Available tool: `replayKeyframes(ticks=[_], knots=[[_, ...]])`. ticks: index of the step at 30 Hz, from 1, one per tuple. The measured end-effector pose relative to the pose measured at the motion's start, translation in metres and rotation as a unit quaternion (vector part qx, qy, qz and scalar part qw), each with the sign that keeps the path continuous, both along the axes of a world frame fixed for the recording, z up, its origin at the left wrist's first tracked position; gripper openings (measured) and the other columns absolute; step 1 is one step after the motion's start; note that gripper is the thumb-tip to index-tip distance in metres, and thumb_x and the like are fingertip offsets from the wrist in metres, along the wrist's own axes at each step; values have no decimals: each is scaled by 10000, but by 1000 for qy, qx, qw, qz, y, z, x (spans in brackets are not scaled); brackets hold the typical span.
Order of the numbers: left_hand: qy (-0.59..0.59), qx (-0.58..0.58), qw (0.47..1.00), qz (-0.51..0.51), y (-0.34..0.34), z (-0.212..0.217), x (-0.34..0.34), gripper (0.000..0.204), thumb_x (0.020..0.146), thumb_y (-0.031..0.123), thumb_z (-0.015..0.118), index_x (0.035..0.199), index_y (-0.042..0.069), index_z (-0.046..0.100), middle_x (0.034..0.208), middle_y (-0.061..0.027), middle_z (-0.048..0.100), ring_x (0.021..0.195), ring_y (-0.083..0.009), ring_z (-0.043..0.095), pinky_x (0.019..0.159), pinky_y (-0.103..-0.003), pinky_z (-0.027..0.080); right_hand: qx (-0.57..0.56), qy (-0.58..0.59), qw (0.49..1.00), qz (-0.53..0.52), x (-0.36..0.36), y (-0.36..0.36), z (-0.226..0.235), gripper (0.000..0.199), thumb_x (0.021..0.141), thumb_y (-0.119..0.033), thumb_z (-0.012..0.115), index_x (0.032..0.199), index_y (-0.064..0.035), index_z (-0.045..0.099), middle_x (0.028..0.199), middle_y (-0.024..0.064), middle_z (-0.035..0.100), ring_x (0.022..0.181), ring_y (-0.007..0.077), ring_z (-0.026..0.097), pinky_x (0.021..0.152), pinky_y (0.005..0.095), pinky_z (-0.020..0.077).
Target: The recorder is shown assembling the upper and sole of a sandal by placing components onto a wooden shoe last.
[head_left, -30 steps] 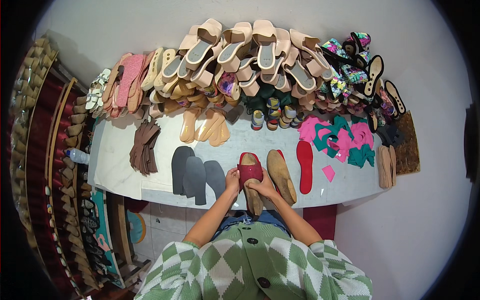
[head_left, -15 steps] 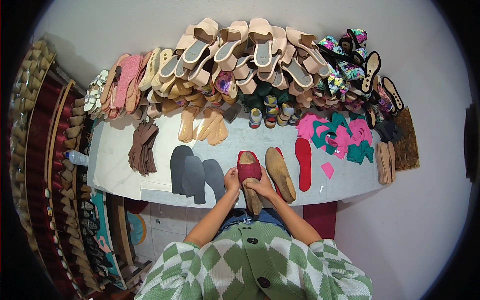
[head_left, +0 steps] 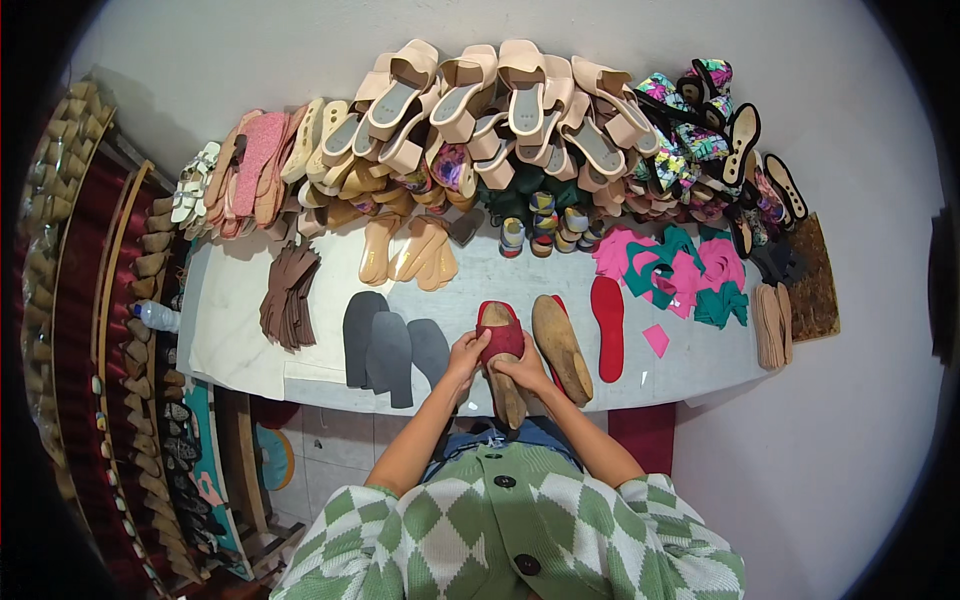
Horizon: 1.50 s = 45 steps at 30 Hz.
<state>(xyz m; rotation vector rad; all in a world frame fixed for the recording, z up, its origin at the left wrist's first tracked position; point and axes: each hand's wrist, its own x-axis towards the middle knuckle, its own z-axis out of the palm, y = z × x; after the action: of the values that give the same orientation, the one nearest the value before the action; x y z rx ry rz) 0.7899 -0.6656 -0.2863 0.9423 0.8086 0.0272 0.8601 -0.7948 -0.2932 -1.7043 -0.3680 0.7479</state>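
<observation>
Tbl (head_left: 700,365): sandal pile (head_left: 525,100) along back edge. Nr front edge, L to R: sole pcs (head_left: 388,360), strapped last (head_left: 503,341), 2nd last (head_left: 560,345), insole (head_left: 607,330). Scraps (head_left: 686,272) behind/R of insole. Strap bundle (head_left: 288,300) twd L edge.

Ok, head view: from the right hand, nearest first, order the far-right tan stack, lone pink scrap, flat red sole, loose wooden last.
From the right hand:
1. Wooden last, just to its right.
2. Red sole, right of the last.
3. Pink scrap, right of the sole.
4. Tan stack, farthest right of these.
</observation>
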Motion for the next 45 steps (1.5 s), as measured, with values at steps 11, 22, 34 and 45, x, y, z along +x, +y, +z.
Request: replayKeyframes(ticks=[11,22,34,45], knots=[[-64,67,996,-15,6,3,-5,390,831,323,607,1104,64,502,1014,-39,564,874,-116,555,715,-253,458,15,63,995,70,14,-1,12,806,569,-195,764,1208,44,335,1105,138,480,1017,211,501,885,324,410],[-57,18,997,-48,17,10,-5,440,815,279,633,1155,49,477,1060,-55,535,931,-146,545,789,-286,465,78,-45,987,133,21,6,17,1028,534,-209,759,1312,9,125,1210,184,365,1124,264,419,941,354,370],[-13,-37,999,-34,11,29,-6,514,798,240,656,1212,75,400,1053,-89,549,951,-172,547,795,-313,458,43,-39,990,131,23,-1,1,1022,584,-154,774,1343,-32,101,1255,158,357,1137,228,420,929,343,382],[-52,-88,990,-93,-4,21,-23,641,805,273,648,1286,61,282,1170,-127,486,1081,-191,490,841,-322,438,-57,112,972,200,32,-14,40,1000,593,-293,814,1312,34,201,1227,204,415,1147,272,425,980,357,330]])
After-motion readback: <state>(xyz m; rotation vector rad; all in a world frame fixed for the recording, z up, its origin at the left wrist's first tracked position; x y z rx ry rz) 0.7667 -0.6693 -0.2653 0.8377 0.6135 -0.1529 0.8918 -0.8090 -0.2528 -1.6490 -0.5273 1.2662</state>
